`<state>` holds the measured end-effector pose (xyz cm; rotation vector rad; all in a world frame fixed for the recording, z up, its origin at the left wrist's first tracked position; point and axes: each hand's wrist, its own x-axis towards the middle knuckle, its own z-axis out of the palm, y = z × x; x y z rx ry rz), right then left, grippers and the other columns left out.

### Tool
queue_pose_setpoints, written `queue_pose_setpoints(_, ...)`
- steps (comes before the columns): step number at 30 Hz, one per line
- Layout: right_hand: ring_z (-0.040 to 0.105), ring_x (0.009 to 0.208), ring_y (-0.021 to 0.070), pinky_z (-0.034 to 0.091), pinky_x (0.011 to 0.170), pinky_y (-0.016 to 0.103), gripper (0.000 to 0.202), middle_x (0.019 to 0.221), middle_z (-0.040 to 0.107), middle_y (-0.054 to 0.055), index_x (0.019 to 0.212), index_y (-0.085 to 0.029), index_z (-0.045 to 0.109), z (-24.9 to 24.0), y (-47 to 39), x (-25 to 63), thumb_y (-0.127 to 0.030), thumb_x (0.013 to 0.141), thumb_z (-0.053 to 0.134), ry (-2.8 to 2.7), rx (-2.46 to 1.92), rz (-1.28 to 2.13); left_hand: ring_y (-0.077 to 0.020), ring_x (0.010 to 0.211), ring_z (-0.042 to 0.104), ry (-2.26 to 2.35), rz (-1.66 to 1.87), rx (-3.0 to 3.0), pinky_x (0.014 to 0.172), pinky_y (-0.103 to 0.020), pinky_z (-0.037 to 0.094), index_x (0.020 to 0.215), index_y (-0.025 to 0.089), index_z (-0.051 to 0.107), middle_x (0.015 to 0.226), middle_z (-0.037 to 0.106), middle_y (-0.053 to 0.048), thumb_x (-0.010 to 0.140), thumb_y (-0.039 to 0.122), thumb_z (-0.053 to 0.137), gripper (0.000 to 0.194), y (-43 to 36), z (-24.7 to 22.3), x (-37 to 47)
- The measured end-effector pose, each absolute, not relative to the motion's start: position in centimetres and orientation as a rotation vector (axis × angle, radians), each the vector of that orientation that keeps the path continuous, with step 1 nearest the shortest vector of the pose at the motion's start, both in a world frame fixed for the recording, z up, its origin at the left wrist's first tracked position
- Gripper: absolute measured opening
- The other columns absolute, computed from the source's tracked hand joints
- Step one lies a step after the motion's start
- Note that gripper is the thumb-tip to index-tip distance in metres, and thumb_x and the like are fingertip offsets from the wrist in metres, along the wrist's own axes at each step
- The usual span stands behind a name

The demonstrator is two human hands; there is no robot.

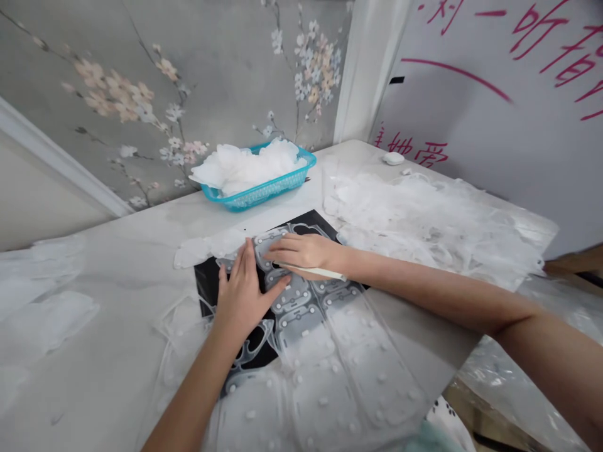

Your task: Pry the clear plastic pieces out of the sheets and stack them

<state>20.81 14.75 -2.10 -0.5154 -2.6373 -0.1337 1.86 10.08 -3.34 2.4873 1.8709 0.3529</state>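
A translucent sheet of rounded-square pieces (308, 336) with small raised pads and slots lies over a black mat (207, 282). My left hand (242, 295) rests flat on the sheet's left side, fingers spread and thumb pointing right. At the sheet's far end is my right hand (308, 254), closed around a slim white pen-like tool (325, 272). The tool's tip is partly hidden under the fingers. Curved offcuts of clear film (257, 342) lie beside my left wrist. Several loose translucent pieces (193, 251) are just beyond the mat's left corner.
A blue basket (264, 192) heaped with white translucent pieces (252, 166) stands against the wall. To the right lies a wide pile of clear film scraps (414, 210). More sheets (42, 295) are at the left. A small white object (393, 158) sits near the whiteboard (471, 119).
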Motion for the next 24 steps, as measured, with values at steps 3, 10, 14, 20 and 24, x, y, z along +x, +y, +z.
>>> queue_pose_setpoints(3, 0.054, 0.096, 0.0235, 0.047, 0.078, 0.036, 0.034, 0.107, 0.06, 0.017, 0.117, -0.005, 0.052, -2.2, 15.4, 20.3, -0.019, 0.088, 0.042, -2.701, -0.561, -0.159, -0.0308, 0.133, 0.03, 1.89, 0.376, 2.419, 0.103, -0.058, 0.027, 0.144, 0.004, 0.004, 0.146, 0.027, -0.018, 0.077, 0.063, 0.049, 0.1, 10.1, -3.1, 2.0)
queue_pose_setpoints(10, 0.063, 0.084, 0.0158, 0.048, 0.078, 0.028, 0.021, 0.094, 0.069, 0.011, 0.092, -0.009, 0.066, -0.1, 16.2, 20.7, -0.013, 0.085, 0.047, -2.558, -0.608, 0.596, -0.0304, 0.133, 0.031, 1.734, 0.469, 2.344, 0.104, -0.06, 0.023, 0.112, 0.025, 0.061, 0.136, 0.047, -0.007, 0.079, 0.054, 0.053, 0.045, 10.8, -2.6, 1.3)
queue_pose_setpoints(14, 0.065, 0.081, 0.0144, 0.051, 0.07, 0.025, 0.026, 0.096, 0.069, 0.011, 0.103, -0.007, 0.063, 1.3, 16.3, 21.7, -0.02, 0.082, 0.056, -2.309, -0.653, 1.122, -0.0299, 0.13, 0.036, 1.655, 0.585, 2.199, 0.105, -0.059, 0.021, 0.085, 0.026, 0.069, 0.119, 0.062, -0.005, 0.078, 0.044, 0.058, 0.023, 11.3, -2.6, 0.7)
queue_pose_setpoints(20, 0.065, 0.064, 0.0118, 0.05, 0.065, 0.025, 0.043, 0.072, 0.068, 0.004, 0.124, -0.014, 0.048, 1.5, 16.1, 22.0, -0.039, 0.096, 0.028, -2.092, -0.854, 1.179, -0.0287, 0.13, 0.037, 1.618, 0.668, 2.177, 0.105, -0.056, 0.021, 0.097, 0.025, 0.067, 0.122, 0.06, -0.005, 0.079, 0.039, 0.055, 0.025, 11.4, -2.7, 0.6)
queue_pose_setpoints(24, 0.062, 0.085, 0.0193, 0.046, 0.072, 0.03, 0.037, 0.095, 0.067, 0.01, 0.109, -0.015, 0.06, -0.3, 15.8, 20.9, -0.042, 0.085, 0.054, -2.48, -0.817, 0.46, -0.0295, 0.129, 0.037, 1.612, 0.665, 2.182, 0.105, -0.057, 0.021, 0.102, 0.026, 0.066, 0.124, 0.059, -0.006, 0.08, 0.037, 0.054, 0.027, 11.2, -2.8, 0.6)
